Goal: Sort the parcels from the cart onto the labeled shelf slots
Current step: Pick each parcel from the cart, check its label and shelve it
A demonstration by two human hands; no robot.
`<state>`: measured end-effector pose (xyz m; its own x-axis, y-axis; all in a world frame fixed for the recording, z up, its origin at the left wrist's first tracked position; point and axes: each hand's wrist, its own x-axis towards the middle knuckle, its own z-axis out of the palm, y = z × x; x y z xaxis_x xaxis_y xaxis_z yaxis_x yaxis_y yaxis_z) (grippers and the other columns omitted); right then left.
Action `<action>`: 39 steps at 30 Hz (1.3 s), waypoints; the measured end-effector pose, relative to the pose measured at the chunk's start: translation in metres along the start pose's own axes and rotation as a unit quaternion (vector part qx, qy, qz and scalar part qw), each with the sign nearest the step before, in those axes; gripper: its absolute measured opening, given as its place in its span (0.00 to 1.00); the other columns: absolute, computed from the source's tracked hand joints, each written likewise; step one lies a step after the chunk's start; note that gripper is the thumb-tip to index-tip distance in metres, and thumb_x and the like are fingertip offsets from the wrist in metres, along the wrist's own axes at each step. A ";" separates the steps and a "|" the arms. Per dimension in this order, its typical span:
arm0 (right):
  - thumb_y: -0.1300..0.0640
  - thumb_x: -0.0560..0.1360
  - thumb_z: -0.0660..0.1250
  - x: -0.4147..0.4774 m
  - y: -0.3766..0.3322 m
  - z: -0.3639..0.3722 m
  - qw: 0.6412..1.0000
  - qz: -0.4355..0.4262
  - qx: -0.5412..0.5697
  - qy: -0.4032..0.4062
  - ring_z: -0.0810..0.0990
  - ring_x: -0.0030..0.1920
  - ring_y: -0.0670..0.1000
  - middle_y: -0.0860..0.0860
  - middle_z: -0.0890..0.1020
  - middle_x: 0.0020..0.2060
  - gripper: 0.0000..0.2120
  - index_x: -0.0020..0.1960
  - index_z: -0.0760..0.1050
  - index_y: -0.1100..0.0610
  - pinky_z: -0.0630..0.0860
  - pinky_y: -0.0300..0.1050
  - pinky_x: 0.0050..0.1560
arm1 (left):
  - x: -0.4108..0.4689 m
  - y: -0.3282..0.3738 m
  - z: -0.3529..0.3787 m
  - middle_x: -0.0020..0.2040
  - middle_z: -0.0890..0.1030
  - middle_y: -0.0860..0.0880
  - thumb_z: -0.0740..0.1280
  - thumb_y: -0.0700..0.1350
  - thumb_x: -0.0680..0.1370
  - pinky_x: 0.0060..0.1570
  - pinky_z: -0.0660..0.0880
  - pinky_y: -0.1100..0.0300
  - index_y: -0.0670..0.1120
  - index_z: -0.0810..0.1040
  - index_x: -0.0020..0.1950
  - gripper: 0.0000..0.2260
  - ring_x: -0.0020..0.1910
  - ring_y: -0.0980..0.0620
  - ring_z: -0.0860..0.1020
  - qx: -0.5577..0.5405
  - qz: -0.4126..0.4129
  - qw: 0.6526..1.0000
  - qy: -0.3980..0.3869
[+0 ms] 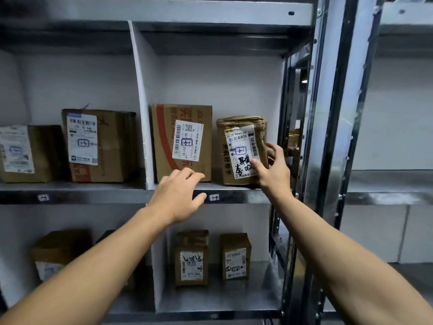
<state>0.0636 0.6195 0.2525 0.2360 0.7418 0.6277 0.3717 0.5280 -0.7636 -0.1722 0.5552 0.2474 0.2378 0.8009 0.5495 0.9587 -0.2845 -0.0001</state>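
Steel rack (164, 10) fills view, galv., dull sheen. White back panel (222, 85) behind, white divider (144, 102) at 11 o'clock. Perforated upright (316, 160) at 3 o'clock; neighbour rack (386, 195) beyond, white wall (398, 113) behind. Light dim, glare on upright.

One view only: head cam, wide-angle, facing the shelf (93, 194) nearly square-on, close up; left hand (178, 195) and right hand (274, 171) reach in from bottom edge.

On the shelf (93, 192) a divider (140, 113) stands. Left of it sit a low box (23, 153) and, to its right, a taller box (100, 146); right of it a wide box (182, 137), then a small parcel (242, 146) by the post (328, 113).
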 end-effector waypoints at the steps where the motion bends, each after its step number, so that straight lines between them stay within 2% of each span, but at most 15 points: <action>1: 0.52 0.76 0.71 0.003 0.002 0.001 1.000 0.001 -0.010 -0.009 0.75 0.62 0.48 0.48 0.77 0.63 0.25 0.70 0.66 0.48 0.75 0.56 0.66 | 0.002 0.001 0.002 0.69 0.70 0.53 0.59 0.57 0.79 0.66 0.67 0.50 0.54 0.65 0.74 0.23 0.67 0.51 0.67 -0.003 -0.002 1.000 0.001; 4: 0.52 0.77 0.72 0.011 0.005 0.001 0.998 0.009 -0.021 -0.054 0.74 0.63 0.47 0.49 0.76 0.66 0.30 0.74 0.63 0.48 0.73 0.48 0.65 | 0.005 0.002 0.008 0.69 0.69 0.53 0.60 0.57 0.80 0.66 0.67 0.51 0.53 0.65 0.74 0.23 0.67 0.51 0.67 -0.014 -0.009 1.000 0.006; 6: 0.54 0.77 0.71 0.016 0.004 -0.001 0.996 0.019 -0.018 -0.089 0.74 0.62 0.46 0.49 0.75 0.68 0.31 0.75 0.61 0.49 0.70 0.43 0.61 | 0.007 0.002 0.012 0.69 0.69 0.53 0.60 0.57 0.80 0.65 0.67 0.51 0.53 0.66 0.73 0.23 0.67 0.52 0.67 -0.023 -0.012 1.000 0.007; 14: 0.56 0.78 0.71 0.019 0.003 0.000 0.995 0.043 -0.007 -0.087 0.74 0.58 0.46 0.52 0.76 0.68 0.32 0.76 0.60 0.48 0.70 0.42 0.55 | 0.004 0.004 0.021 0.66 0.71 0.53 0.61 0.57 0.79 0.65 0.67 0.51 0.53 0.68 0.71 0.21 0.64 0.52 0.68 -0.048 -0.017 0.999 0.003; 17: 0.56 0.78 0.70 0.020 0.002 -0.001 0.995 0.053 -0.010 -0.085 0.76 0.62 0.50 0.53 0.76 0.68 0.31 0.77 0.60 0.49 0.70 0.41 0.53 | 0.001 0.002 0.019 0.66 0.71 0.54 0.61 0.57 0.79 0.65 0.67 0.51 0.53 0.68 0.71 0.21 0.65 0.52 0.67 -0.054 -0.020 0.998 0.004; 20: 0.55 0.78 0.70 0.018 0.001 0.000 0.995 0.061 -0.027 -0.074 0.76 0.65 0.54 0.53 0.76 0.67 0.31 0.77 0.59 0.49 0.71 0.44 0.56 | -0.002 0.003 0.015 0.66 0.71 0.54 0.61 0.57 0.79 0.65 0.67 0.51 0.53 0.68 0.71 0.21 0.65 0.52 0.67 -0.051 -0.019 0.999 -0.002; 22: 0.54 0.78 0.70 0.016 -0.001 0.002 0.995 0.059 -0.057 -0.061 0.74 0.66 0.56 0.55 0.76 0.68 0.32 0.78 0.59 0.51 0.71 0.49 0.62 | -0.002 0.004 0.013 0.67 0.71 0.54 0.60 0.56 0.79 0.65 0.67 0.51 0.53 0.67 0.71 0.21 0.65 0.52 0.67 -0.041 -0.017 0.999 -0.004; 27: 0.51 0.78 0.69 -0.004 0.000 0.001 0.993 0.059 -0.104 -0.012 0.69 0.71 0.58 0.58 0.69 0.71 0.32 0.77 0.60 0.55 0.66 0.54 0.70 | -0.011 0.004 0.011 0.66 0.71 0.53 0.60 0.56 0.80 0.64 0.67 0.52 0.53 0.68 0.71 0.20 0.64 0.52 0.69 -0.031 -0.022 0.999 0.001; 29: 0.50 0.79 0.67 -0.021 0.004 -0.001 0.991 0.035 -0.127 0.003 0.68 0.71 0.57 0.58 0.69 0.71 0.28 0.76 0.64 0.56 0.65 0.52 0.71 | -0.018 0.004 0.013 0.66 0.72 0.53 0.60 0.55 0.80 0.63 0.67 0.52 0.53 0.68 0.70 0.20 0.63 0.51 0.69 -0.035 -0.014 0.999 0.005; 32: 0.51 0.80 0.65 -0.055 0.008 -0.008 0.985 -0.031 -0.166 0.012 0.68 0.68 0.54 0.55 0.71 0.68 0.22 0.72 0.69 0.56 0.63 0.44 0.66 | -0.030 0.005 0.015 0.66 0.72 0.53 0.61 0.54 0.79 0.63 0.67 0.52 0.52 0.68 0.71 0.20 0.63 0.50 0.69 -0.050 -0.001 0.999 0.018; 35: 0.50 0.80 0.64 -0.092 0.014 -0.018 0.966 -0.079 -0.245 -0.027 0.70 0.66 0.54 0.54 0.72 0.66 0.20 0.69 0.71 0.56 0.68 0.48 0.66 | -0.045 0.010 0.018 0.67 0.72 0.52 0.62 0.53 0.79 0.63 0.66 0.51 0.52 0.68 0.72 0.21 0.65 0.50 0.68 -0.071 0.012 0.997 0.021; 37: 0.49 0.79 0.64 -0.119 0.026 -0.026 0.936 -0.099 -0.330 -0.069 0.72 0.64 0.57 0.55 0.74 0.65 0.20 0.68 0.72 0.56 0.72 0.54 0.64 | -0.057 0.016 0.024 0.67 0.72 0.51 0.62 0.52 0.79 0.64 0.65 0.50 0.51 0.67 0.73 0.22 0.66 0.49 0.68 -0.077 0.022 0.997 0.013; 39: 0.46 0.79 0.62 -0.147 0.037 -0.039 0.897 -0.087 -0.418 -0.112 0.74 0.62 0.59 0.56 0.75 0.63 0.20 0.66 0.72 0.55 0.74 0.55 0.59 | -0.070 0.024 0.032 0.67 0.71 0.51 0.62 0.52 0.79 0.64 0.65 0.50 0.51 0.68 0.72 0.22 0.66 0.49 0.68 -0.080 0.035 0.996 -0.004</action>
<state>0.0778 0.5141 0.1379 -0.0431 0.7917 0.6093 0.9511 0.2192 -0.2176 -0.1606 0.5094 0.1818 0.3044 0.7809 0.5454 0.9028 -0.4191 0.0961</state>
